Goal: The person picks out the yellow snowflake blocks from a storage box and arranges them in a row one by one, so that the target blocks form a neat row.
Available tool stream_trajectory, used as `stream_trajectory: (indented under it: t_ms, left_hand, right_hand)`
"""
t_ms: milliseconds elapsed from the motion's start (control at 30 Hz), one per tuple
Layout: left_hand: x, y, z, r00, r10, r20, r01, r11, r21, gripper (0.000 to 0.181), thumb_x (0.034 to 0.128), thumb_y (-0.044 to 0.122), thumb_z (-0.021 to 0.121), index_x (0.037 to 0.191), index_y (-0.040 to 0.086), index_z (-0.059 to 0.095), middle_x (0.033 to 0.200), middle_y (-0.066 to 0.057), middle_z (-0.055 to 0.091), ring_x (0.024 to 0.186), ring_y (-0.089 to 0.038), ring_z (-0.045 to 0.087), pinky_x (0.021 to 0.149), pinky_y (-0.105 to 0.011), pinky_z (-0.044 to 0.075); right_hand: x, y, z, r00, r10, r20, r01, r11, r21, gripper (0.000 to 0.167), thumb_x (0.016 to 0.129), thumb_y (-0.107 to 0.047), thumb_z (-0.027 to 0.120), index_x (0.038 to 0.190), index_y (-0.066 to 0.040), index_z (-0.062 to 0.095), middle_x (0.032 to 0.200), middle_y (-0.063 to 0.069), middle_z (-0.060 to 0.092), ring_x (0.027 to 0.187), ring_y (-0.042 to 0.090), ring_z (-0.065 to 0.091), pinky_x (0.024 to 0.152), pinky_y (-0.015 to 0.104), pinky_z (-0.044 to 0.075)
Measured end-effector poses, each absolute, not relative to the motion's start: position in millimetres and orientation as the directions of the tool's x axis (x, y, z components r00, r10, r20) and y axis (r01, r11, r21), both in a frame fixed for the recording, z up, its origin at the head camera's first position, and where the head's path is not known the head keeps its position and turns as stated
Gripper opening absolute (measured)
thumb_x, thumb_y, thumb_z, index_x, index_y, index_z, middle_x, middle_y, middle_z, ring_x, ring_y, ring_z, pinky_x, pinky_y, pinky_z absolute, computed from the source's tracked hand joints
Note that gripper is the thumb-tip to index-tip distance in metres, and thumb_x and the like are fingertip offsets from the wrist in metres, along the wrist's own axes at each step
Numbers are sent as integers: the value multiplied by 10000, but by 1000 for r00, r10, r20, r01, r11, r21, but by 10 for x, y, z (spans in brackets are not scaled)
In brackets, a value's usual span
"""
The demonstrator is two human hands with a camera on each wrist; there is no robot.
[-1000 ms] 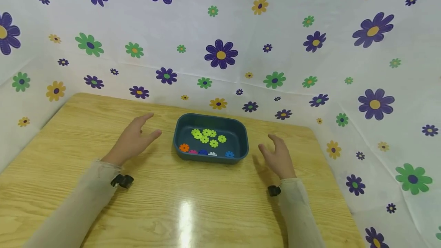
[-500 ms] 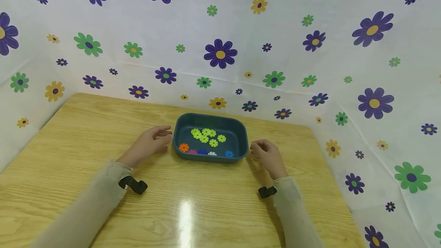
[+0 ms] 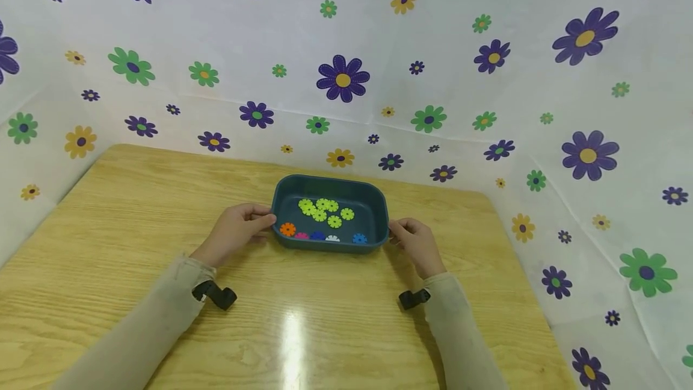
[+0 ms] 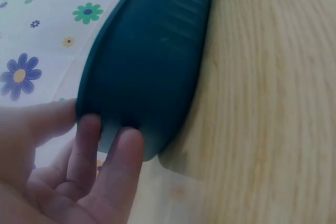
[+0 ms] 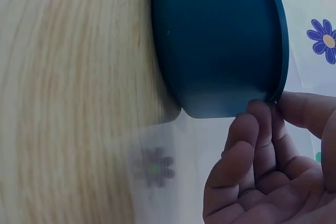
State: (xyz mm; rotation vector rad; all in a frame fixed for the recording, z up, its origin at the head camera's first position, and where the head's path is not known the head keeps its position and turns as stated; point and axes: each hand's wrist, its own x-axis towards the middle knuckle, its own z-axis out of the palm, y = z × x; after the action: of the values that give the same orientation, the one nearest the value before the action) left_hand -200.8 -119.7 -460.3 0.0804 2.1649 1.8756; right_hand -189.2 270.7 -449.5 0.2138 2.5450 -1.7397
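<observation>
A dark teal plastic bin (image 3: 335, 185) stands on the wooden table in the head view. On its floor lie several lime-green notched discs (image 3: 334, 221). Along the near wall are an orange disc (image 3: 287, 230) and pink, dark blue, white and lighter blue ones, partly hidden by the rim. My left hand (image 3: 233, 233) grips the bin's left end; in the left wrist view its thumb is at the rim and fingertips (image 4: 126, 145) touch the outer wall. At the right end, my right hand (image 3: 419, 247) pinches the rim between thumb and fingers (image 5: 260, 111).
The wood-grain table (image 3: 243, 342) runs up to a white flower-printed cloth (image 3: 444, 35) behind and on both sides. Dark wrist cameras (image 3: 216, 295) sit below the cuffs of light sleeves (image 3: 146, 318).
Both hands have moved inward from either side and now grip the bin's two ends. The bin and discs look unmoved on the table; the head view has tilted slightly.
</observation>
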Motion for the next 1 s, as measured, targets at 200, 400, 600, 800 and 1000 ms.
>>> stream_trajectory:
  t_ms: [200, 400, 600, 800, 1000]
  left_hand:
    - [-1946, -1239, -4555, -956, 223, -193, -153, 183, 971, 415, 1024, 228, 684, 1316, -59, 615, 1225, -203, 666, 990, -234, 710, 867, -375, 635]
    - [-1799, -1273, -4530, -953, 228, -200, -157, 195, 968, 395, 1021, 222, 688, 1289, -61, 623, 1162, -169, 673, 982, -255, 712, 852, -370, 638]
    - [-1656, -1275, -4542, -952, 240, -191, -143, 204, 969, 353, 1024, 214, 684, 1248, -56, 639, 1107, -147, 683, 988, -241, 708, 840, -365, 640]
    - [-1627, -1312, -4568, -948, 262, -183, -126, 218, 968, 362, 1026, 228, 681, 1252, -51, 632, 1106, -148, 686, 984, -246, 710, 823, -364, 642]
    - [-1788, -1350, -4554, -950, 275, -148, -79, 249, 965, 618, 1027, 372, 667, 1500, 24, 474, 1400, -225, 548, 1222, -364, 614, 951, -435, 605]
  right_hand:
    - [-1862, 2689, -4480, -987, 53, -152, 161, 356, -921, 361, 1026, -339, 675, 982, 17, 717, 868, 73, 696, 823, 224, 629, 741, 307, 541]
    - [-1764, 2682, -4477, -984, 18, -179, 173, 372, -912, 328, 1037, -326, 660, 962, -10, 707, 873, 73, 686, 818, 208, 615, 713, 287, 527]
    - [-1631, 2683, -4493, -985, 20, -173, 169, 366, -915, 332, 1036, -328, 660, 963, -6, 698, 860, 68, 678, 819, 227, 621, 716, 288, 525]
    - [-1538, 2696, -4474, -984, 9, -177, 168, 359, -918, 334, 1028, -329, 674, 992, 2, 700, 869, 80, 679, 836, 247, 636, 723, 306, 533]
    - [-1601, 2724, -4288, -995, 24, -95, 97, 398, -912, 303, 1064, -291, 613, 1134, 1, 657, 1018, 133, 662, 882, 223, 622, 727, 291, 572]
